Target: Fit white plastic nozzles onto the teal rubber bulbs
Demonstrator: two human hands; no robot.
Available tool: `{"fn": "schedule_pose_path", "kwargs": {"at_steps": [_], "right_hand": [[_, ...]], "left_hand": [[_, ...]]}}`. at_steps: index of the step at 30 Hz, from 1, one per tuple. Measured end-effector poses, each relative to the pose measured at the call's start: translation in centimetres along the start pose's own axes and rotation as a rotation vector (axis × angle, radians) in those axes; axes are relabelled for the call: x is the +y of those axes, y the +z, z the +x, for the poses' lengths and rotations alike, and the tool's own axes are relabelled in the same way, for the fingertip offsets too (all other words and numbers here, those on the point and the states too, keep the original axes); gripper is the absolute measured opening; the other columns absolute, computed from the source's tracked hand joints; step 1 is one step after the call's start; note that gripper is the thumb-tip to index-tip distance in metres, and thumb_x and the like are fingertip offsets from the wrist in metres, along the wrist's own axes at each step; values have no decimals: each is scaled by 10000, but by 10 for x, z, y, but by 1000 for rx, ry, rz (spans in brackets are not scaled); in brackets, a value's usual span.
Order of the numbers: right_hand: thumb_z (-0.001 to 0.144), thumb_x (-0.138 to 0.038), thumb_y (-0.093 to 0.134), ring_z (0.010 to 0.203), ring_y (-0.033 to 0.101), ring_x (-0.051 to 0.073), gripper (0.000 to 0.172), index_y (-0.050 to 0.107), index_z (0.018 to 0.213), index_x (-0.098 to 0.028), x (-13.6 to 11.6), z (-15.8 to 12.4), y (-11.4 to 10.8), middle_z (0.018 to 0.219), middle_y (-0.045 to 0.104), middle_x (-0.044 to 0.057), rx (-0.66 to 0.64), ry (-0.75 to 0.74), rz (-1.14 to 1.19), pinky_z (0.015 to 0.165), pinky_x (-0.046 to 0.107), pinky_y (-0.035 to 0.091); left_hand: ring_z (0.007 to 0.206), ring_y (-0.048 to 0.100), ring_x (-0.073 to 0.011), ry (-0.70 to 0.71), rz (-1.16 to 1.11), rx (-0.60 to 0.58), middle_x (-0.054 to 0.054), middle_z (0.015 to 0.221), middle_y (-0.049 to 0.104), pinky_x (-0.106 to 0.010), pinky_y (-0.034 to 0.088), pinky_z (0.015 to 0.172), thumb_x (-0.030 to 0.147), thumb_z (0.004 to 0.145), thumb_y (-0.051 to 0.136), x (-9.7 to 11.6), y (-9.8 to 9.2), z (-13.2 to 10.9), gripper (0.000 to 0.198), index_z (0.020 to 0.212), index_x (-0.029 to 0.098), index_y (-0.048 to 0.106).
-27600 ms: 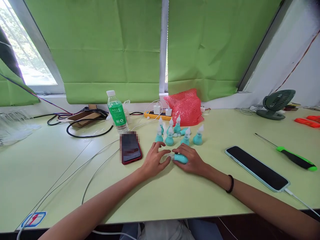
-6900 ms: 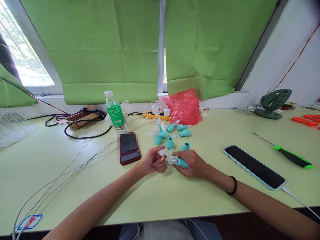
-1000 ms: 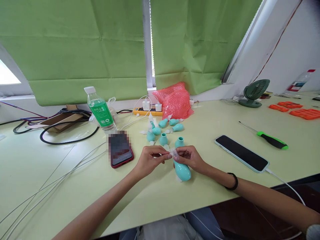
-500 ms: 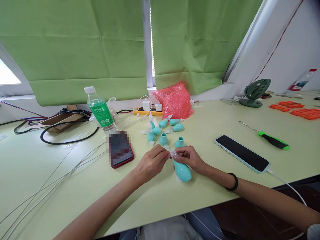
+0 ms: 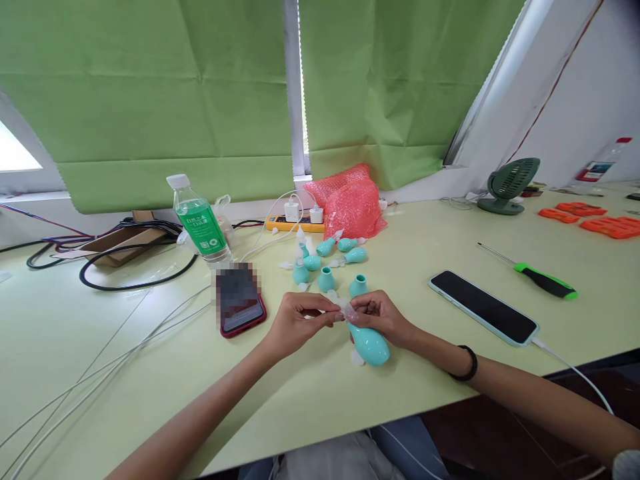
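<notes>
My right hand [image 5: 383, 317] is closed round the neck of a teal rubber bulb [image 5: 371, 345], whose round end points toward me just above the table. My left hand [image 5: 296, 320] pinches the clear plastic tip [image 5: 344, 307] at the bulb's neck. A small clear piece [image 5: 357, 358] lies on the table under the bulb. Behind my hands several more teal bulbs [image 5: 326, 279] stand or lie on the pale green table [image 5: 100, 347], some with clear tips fitted.
A red-cased phone [image 5: 239, 298] lies left of my hands, a long phone on a cable [image 5: 483, 307] to the right. A green-handled screwdriver [image 5: 543, 282], water bottle [image 5: 199, 221], pink bag [image 5: 350, 204], power strip [image 5: 293, 224], small fan [image 5: 509, 185] and cables [image 5: 125, 273] lie around.
My left hand's fingers have closed back onto the clear tip at the bulb's neck. The bulb has tilted slightly to the right in my right hand.
</notes>
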State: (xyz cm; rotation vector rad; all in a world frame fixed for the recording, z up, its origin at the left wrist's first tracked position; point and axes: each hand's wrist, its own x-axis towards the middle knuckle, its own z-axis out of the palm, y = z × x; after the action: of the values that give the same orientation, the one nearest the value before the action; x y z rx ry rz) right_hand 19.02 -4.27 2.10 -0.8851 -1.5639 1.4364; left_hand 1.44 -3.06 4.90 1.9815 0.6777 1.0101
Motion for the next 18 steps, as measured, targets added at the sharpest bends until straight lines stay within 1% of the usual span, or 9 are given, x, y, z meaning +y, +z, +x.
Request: {"fn": "schedule_pose_path", "kwargs": {"at_steps": [1, 3, 8, 10, 12, 15, 18], "right_hand": [[645, -370, 614, 432, 466, 89, 265, 588, 682, -109, 0, 0, 0, 468, 473, -23, 3, -1, 0, 402, 194, 332], [651, -369, 610, 429, 465, 88, 259, 587, 674, -112, 0, -1, 1, 468, 475, -22, 8, -4, -2, 399, 194, 328], [661, -360, 605, 454, 495, 104, 239, 590, 681, -122, 0, 0, 2, 497, 519, -7, 39, -4, 9, 407, 202, 344], [666, -368, 599, 473, 510, 111, 250, 595, 707, -122, 1, 0, 2, 529, 545, 4, 65, -1, 28, 415, 206, 354], [676, -375, 589, 477, 518, 114, 256, 596, 715, -122, 2, 1, 3, 536, 555, 8, 93, -1, 49, 418, 207, 359], [677, -371, 590, 468, 520, 114, 247, 587, 675, -124, 2, 1, 3, 520, 555, 6, 119, -9, 57, 412, 205, 359], [672, -370, 595, 466, 524, 117, 247, 577, 656, -124, 1, 1, 4, 514, 557, 7, 126, -5, 44, 408, 206, 361]], "left_hand": [[521, 559, -121, -3, 3, 1, -61, 636, 627, -222, 477, 472, 253, 706, 568, 0, 0, 0, 164, 683, 113, 651], [542, 568, -124, 40, 50, 29, -68, 663, 633, -228, 487, 482, 236, 720, 549, -2, 2, -2, 157, 709, 116, 649], [611, 579, -132, 311, 232, 170, -71, 689, 639, -253, 495, 553, 133, 727, 522, -9, 9, -5, 123, 764, 130, 639], [593, 574, -123, 364, 253, 204, -58, 660, 631, -247, 489, 546, 102, 726, 516, -10, 11, -6, 136, 785, 138, 633], [588, 571, -119, 392, 260, 228, -49, 648, 628, -241, 485, 539, 85, 720, 525, -12, 12, -6, 149, 808, 148, 627], [631, 576, -126, 472, 286, 266, -64, 703, 638, -243, 487, 563, 67, 693, 561, -15, 12, -7, 154, 812, 145, 619], [667, 574, -133, 553, 344, 259, -81, 731, 635, -245, 485, 583, 50, 690, 562, -16, 11, -6, 148, 804, 131, 611]]}}
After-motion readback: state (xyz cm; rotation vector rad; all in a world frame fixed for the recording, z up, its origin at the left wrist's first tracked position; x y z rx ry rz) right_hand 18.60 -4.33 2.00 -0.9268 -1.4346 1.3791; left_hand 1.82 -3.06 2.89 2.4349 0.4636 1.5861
